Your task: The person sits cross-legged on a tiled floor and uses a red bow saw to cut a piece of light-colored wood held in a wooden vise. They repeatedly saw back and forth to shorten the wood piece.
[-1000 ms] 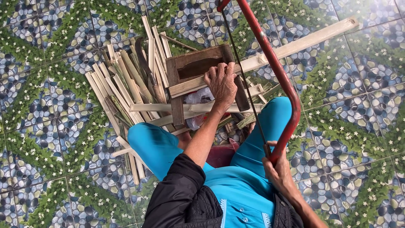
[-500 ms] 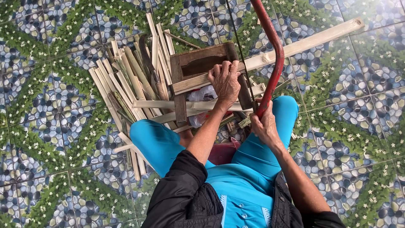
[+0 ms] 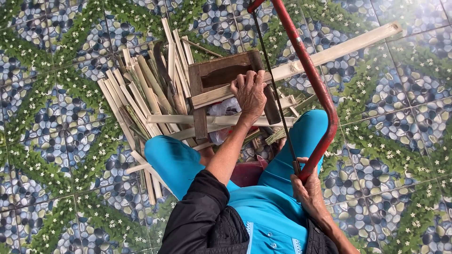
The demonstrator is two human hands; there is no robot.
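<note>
Two hands are engaged: the left hand [image 3: 250, 94] pins the long pale bamboo strip [image 3: 301, 66] onto the brown wooden stool [image 3: 212, 77]; the right hand [image 3: 308, 190], at 5 o'clock, grips the red-framed hacksaw [image 3: 310, 80].

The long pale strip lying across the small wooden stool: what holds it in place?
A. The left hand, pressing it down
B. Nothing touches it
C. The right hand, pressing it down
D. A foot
A: the left hand lies flat on the long pale strip over the wooden stool, while the right hand grips the red-framed saw.
</note>
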